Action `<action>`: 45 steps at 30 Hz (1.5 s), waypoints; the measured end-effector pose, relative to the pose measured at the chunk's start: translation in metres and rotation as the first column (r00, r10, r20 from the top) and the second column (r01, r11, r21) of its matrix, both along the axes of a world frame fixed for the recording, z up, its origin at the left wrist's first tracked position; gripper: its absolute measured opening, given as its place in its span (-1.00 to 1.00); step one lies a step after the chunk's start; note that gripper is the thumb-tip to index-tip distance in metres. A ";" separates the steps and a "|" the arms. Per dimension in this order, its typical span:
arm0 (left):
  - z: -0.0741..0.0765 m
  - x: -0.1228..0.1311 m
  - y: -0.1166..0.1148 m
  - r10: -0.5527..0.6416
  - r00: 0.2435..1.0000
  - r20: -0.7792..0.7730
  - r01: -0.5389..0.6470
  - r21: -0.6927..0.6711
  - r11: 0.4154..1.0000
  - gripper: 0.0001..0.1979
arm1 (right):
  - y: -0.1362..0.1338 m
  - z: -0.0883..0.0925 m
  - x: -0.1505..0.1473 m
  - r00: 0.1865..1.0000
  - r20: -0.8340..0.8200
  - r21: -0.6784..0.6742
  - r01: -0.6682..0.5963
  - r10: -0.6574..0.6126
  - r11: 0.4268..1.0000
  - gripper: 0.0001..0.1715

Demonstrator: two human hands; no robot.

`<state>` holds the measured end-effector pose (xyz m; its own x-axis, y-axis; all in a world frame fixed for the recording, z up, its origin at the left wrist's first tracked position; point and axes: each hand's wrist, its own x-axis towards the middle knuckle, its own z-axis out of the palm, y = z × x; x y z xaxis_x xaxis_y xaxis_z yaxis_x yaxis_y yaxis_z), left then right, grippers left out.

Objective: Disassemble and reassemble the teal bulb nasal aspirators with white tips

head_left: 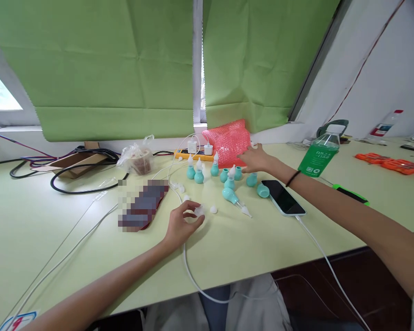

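Between the thumb and fingers of my left hand (pixel 184 223) is a small translucent plastic piece (pixel 199 210). Beside it on the table lies a white cap (pixel 213 209). My right hand (pixel 257 158) reaches forward to the right edge of the pink bubble-wrap bag (pixel 227 142); its fingers are spread, with nothing seen in them. Several teal squeeze bulbs stand in front of the bag, some with white pointed tips, like nasal aspirators. One bulb with a clear nozzle (pixel 230 196) lies on its side, and an open bulb (pixel 262 190) rests near the phone.
A white phone (pixel 283 197) with a cable lies under my right forearm. Behind are a yellow power strip (pixel 184 155) and a bagged brown cup (pixel 141 162). A partly blurred dark red object (pixel 143 207) lies left. A green-labelled bottle (pixel 319 154) stands right.
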<state>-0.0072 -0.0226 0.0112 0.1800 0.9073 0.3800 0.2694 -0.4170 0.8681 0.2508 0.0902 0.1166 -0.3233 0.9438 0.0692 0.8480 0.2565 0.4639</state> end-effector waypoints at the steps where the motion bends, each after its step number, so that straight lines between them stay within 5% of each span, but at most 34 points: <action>1: 0.000 0.000 0.000 -0.011 1.000 -0.002 0.011 -0.011 1.000 -0.82 | 0.008 -0.004 -0.002 1.000 -0.001 -0.035 0.022 -0.022 0.999 -0.62; 9: -0.001 -0.001 0.004 0.013 0.999 0.050 -0.010 -0.060 0.998 -0.78 | 0.024 -0.024 0.000 0.999 -0.030 -0.098 -0.034 0.031 0.995 -0.80; 13: -0.001 -0.001 0.004 0.038 0.999 0.033 -0.036 -0.074 0.997 -0.74 | 0.012 0.001 0.005 0.998 -0.046 0.030 -0.042 0.044 0.999 -0.81; 17: -0.001 -0.003 0.005 0.017 1.000 0.004 -0.017 -0.003 1.000 -0.66 | -0.017 0.038 0.001 0.966 -0.198 0.319 -0.099 0.169 0.943 -0.73; 19: 0.000 -0.004 0.004 0.013 1.000 -0.012 -0.013 0.049 0.999 -0.70 | -0.038 0.045 -0.008 0.811 -0.436 0.417 -0.202 0.390 0.886 -0.73; 21: 0.002 -0.005 0.004 0.023 1.000 0.001 -0.023 0.074 0.997 -0.67 | -0.061 0.040 -0.023 0.573 -0.652 0.414 -0.281 0.497 0.866 -0.72; 24: 0.003 -0.006 0.003 -0.022 0.999 0.029 0.021 0.029 0.999 -0.64 | -0.092 0.007 -0.052 0.250 -0.873 0.265 -0.476 0.418 0.839 -0.73; 28: 0.001 -0.005 0.006 -0.067 0.993 0.101 0.077 -0.098 0.992 -0.73 | -0.111 -0.050 -0.081 0.072 -0.925 0.270 -0.566 0.372 0.779 -0.78; 34: 0.011 -0.008 0.009 -0.053 0.943 0.328 0.121 -0.192 0.974 -0.64 | -0.108 -0.097 -0.086 0.195 -0.866 0.330 -0.471 0.461 0.818 -0.60; 39: 0.023 -0.008 0.008 -0.162 0.914 0.373 0.266 -0.247 0.932 -0.61 | -0.109 -0.107 -0.088 0.251 -0.877 0.286 -0.414 0.410 0.864 -0.71; 45: 0.017 -0.003 0.007 -0.196 0.897 0.395 0.327 -0.299 0.897 -0.77 | -0.111 -0.109 -0.089 0.260 -0.913 0.172 -0.452 0.314 0.875 -0.77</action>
